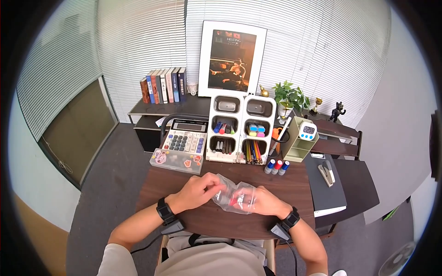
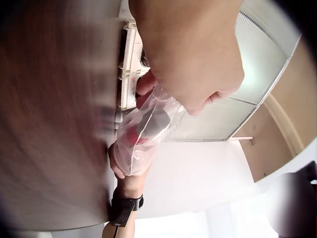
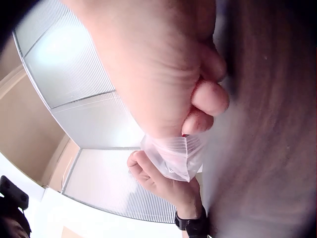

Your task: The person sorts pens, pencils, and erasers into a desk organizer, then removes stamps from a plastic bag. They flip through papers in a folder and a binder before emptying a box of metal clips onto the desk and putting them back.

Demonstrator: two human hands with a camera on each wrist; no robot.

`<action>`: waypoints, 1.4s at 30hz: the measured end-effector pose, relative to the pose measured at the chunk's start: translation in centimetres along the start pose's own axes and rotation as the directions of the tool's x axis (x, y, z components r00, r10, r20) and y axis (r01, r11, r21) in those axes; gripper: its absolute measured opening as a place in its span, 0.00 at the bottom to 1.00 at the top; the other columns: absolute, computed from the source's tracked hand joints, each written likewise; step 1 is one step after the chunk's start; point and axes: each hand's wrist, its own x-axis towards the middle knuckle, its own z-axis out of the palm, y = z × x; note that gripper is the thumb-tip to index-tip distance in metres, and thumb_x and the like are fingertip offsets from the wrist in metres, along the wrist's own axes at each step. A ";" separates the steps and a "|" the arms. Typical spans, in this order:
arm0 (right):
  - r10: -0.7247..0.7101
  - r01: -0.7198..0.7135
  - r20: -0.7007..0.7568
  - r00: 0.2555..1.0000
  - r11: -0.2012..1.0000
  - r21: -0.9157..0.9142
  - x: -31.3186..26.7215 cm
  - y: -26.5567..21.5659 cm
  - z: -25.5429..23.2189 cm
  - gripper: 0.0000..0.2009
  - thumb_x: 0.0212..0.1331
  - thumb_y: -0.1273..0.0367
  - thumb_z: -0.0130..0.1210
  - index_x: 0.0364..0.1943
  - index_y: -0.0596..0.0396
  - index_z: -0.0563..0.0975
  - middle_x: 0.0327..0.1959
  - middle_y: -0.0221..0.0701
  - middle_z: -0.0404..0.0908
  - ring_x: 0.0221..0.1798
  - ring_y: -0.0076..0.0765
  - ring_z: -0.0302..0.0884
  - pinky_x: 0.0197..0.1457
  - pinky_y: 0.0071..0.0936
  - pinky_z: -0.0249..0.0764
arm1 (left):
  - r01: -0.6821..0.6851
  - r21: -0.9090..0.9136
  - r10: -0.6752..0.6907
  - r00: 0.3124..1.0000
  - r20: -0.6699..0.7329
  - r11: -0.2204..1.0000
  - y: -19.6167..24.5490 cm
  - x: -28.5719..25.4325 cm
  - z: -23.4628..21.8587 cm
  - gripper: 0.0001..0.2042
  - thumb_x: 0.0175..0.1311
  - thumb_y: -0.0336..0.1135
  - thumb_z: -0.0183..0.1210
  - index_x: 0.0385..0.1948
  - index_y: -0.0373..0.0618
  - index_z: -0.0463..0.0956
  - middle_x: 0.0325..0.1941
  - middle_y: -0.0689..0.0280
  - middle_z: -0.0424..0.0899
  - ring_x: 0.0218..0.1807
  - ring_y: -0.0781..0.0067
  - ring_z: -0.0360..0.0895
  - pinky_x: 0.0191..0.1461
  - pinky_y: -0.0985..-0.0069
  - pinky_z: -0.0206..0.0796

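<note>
A clear plastic bag (image 1: pixel 224 206) is held up between both hands over the front of the desk. Through its film in the left wrist view shows a small grey and red object (image 2: pixel 154 122); its exact kind is blurred. My left hand (image 1: pixel 197 190) pinches the bag at its left end with thumb and fingers. At the other end, my right hand (image 1: pixel 267 202) grips the bag, and its fingers show through or behind the film. In the right wrist view the fingers (image 3: pixel 210 97) are curled in against the bag, with ridged lines along its edge.
Behind the bag stand a white organizer (image 1: pixel 241 102) with pens and pencils, a calculator (image 1: pixel 185 138) and a clear sticker-covered box (image 1: pixel 176 161). Several small capped bottles (image 1: pixel 276 167) stand right of the organizer. Further right are a green holder (image 1: pixel 297 146) and a stapler (image 1: pixel 326 174).
</note>
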 end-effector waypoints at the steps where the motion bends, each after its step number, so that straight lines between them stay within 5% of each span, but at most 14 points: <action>1: 0.001 -0.001 0.001 1.000 1.000 0.000 0.0 0.0 -0.1 0.13 0.68 0.60 0.66 0.52 0.46 0.82 0.31 0.36 0.87 0.30 0.36 0.86 0.39 0.33 0.80 | -0.004 -0.004 0.004 1.000 -0.024 1.000 -0.1 0.0 0.0 0.10 0.74 0.28 0.62 0.44 0.41 0.67 0.29 0.61 0.87 0.28 0.73 0.87 0.29 0.75 0.73; 4: 0.026 -0.024 -0.047 0.999 0.999 0.029 -0.3 -0.3 -0.8 0.12 0.69 0.62 0.64 0.52 0.47 0.82 0.24 0.32 0.84 0.24 0.29 0.82 0.33 0.29 0.77 | 0.158 -0.049 -0.160 0.986 -0.039 0.986 0.0 -0.2 -0.7 0.09 0.74 0.26 0.61 0.46 0.41 0.68 0.26 0.65 0.83 0.25 0.81 0.81 0.29 0.78 0.71; 6: 0.228 -0.209 -0.059 0.972 0.951 0.226 -0.6 -0.8 -1.6 0.13 0.69 0.62 0.65 0.53 0.49 0.82 0.19 0.28 0.80 0.19 0.19 0.76 0.26 0.23 0.72 | 0.140 -0.026 -0.141 0.985 -0.094 0.990 0.5 0.1 -0.8 0.11 0.73 0.25 0.61 0.50 0.39 0.69 0.26 0.68 0.82 0.26 0.85 0.77 0.29 0.80 0.68; 10: 0.277 -0.193 -0.133 0.952 0.876 0.441 -0.9 -0.4 -2.5 0.11 0.73 0.68 0.61 0.54 0.54 0.81 0.18 0.21 0.78 0.16 0.14 0.69 0.21 0.19 0.63 | 0.172 0.025 -0.166 0.973 -0.158 0.985 0.8 0.3 -1.1 0.14 0.73 0.23 0.60 0.58 0.38 0.75 0.25 0.74 0.78 0.26 0.90 0.69 0.29 0.83 0.61; 11: 0.250 -0.128 -0.212 0.945 0.877 0.463 -1.1 -0.1 -2.5 0.10 0.74 0.72 0.56 0.53 0.62 0.79 0.20 0.22 0.78 0.16 0.13 0.67 0.20 0.17 0.61 | 0.172 0.023 -0.166 0.973 -0.160 0.985 0.6 0.4 -1.1 0.14 0.73 0.23 0.60 0.58 0.38 0.75 0.25 0.74 0.78 0.26 0.90 0.69 0.29 0.83 0.61; 12: 0.251 -0.131 -0.210 0.945 0.878 0.461 -1.2 0.1 -2.7 0.10 0.74 0.72 0.56 0.53 0.62 0.79 0.20 0.22 0.78 0.16 0.13 0.67 0.20 0.17 0.61 | 0.152 0.022 -0.145 0.970 -0.193 0.988 0.3 0.4 -1.0 0.13 0.73 0.22 0.59 0.56 0.39 0.78 0.26 0.74 0.78 0.26 0.90 0.69 0.28 0.83 0.61; 14: 0.188 0.063 -0.492 0.850 0.891 0.449 -1.4 0.7 -3.3 0.08 0.75 0.71 0.55 0.50 0.61 0.79 0.21 0.22 0.77 0.17 0.14 0.67 0.21 0.17 0.60 | 0.135 0.016 -0.128 0.965 -0.231 0.991 0.0 0.4 -1.0 0.12 0.72 0.21 0.58 0.54 0.41 0.82 0.26 0.73 0.79 0.25 0.89 0.68 0.27 0.83 0.60; 18: 0.170 0.198 -0.667 0.725 0.877 0.438 -1.5 1.3 -3.4 0.06 0.74 0.72 0.55 0.50 0.59 0.77 0.29 0.22 0.79 0.21 0.13 0.66 0.23 0.16 0.58 | 0.123 0.084 -0.113 0.986 -0.119 0.989 -0.2 0.4 -1.8 0.12 0.66 0.19 0.58 0.46 0.44 0.86 0.22 0.69 0.78 0.21 0.85 0.70 0.26 0.80 0.61; 22: 0.158 0.189 -0.668 0.727 0.889 0.416 -1.6 1.3 -3.3 0.06 0.72 0.74 0.58 0.49 0.58 0.78 0.32 0.19 0.79 0.27 0.09 0.66 0.28 0.13 0.60 | 0.068 0.205 -0.077 0.996 0.038 0.976 -0.9 0.3 -2.0 0.11 0.59 0.24 0.61 0.41 0.46 0.87 0.15 0.67 0.76 0.16 0.76 0.71 0.24 0.75 0.64; 25: 0.087 0.090 -0.567 0.819 0.957 0.276 -1.1 0.9 -3.1 0.06 0.68 0.75 0.64 0.46 0.58 0.81 0.28 0.15 0.76 0.29 0.06 0.67 0.31 0.12 0.63 | -0.019 0.338 -0.008 0.997 0.078 0.941 -1.0 0.3 -2.2 0.11 0.56 0.25 0.63 0.41 0.47 0.87 0.14 0.67 0.76 0.14 0.71 0.71 0.22 0.72 0.64; 29: 0.146 -0.120 -0.323 0.935 0.988 0.100 -0.7 0.9 -2.1 0.09 0.66 0.69 0.68 0.45 0.56 0.83 0.20 0.16 0.72 0.24 0.09 0.66 0.28 0.17 0.64 | -0.115 0.335 0.141 0.988 -0.055 0.935 0.1 0.6 -2.1 0.12 0.56 0.26 0.66 0.42 0.48 0.87 0.16 0.68 0.75 0.17 0.69 0.71 0.23 0.73 0.64; 35: 0.181 -0.180 -0.268 0.946 0.983 0.027 -0.6 0.6 -2.2 0.10 0.67 0.65 0.66 0.46 0.56 0.83 0.19 0.21 0.73 0.23 0.14 0.68 0.28 0.22 0.67 | -0.186 0.331 0.122 0.971 0.205 0.925 1.1 1.0 -2.9 0.23 0.47 0.45 0.81 0.43 0.50 0.84 0.52 0.65 0.75 0.50 0.61 0.74 0.53 0.64 0.66; 38: 0.177 -0.186 -0.273 0.946 0.982 -0.008 -0.6 1.0 -2.1 0.10 0.69 0.65 0.64 0.47 0.56 0.84 0.19 0.23 0.75 0.22 0.16 0.69 0.28 0.23 0.67 | -0.286 0.351 0.241 0.956 0.166 0.892 1.5 1.5 -2.9 0.22 0.49 0.46 0.80 0.42 0.49 0.82 0.54 0.63 0.76 0.54 0.59 0.74 0.56 0.64 0.66; 42: 0.161 -0.180 -0.276 0.948 0.983 -0.045 -0.7 1.2 -2.2 0.11 0.72 0.65 0.60 0.48 0.58 0.84 0.22 0.25 0.80 0.23 0.17 0.71 0.30 0.24 0.70 | -0.223 0.253 0.140 0.941 0.308 0.941 0.2 1.4 -2.1 0.21 0.54 0.47 0.78 0.44 0.46 0.82 0.58 0.60 0.76 0.59 0.56 0.74 0.62 0.62 0.67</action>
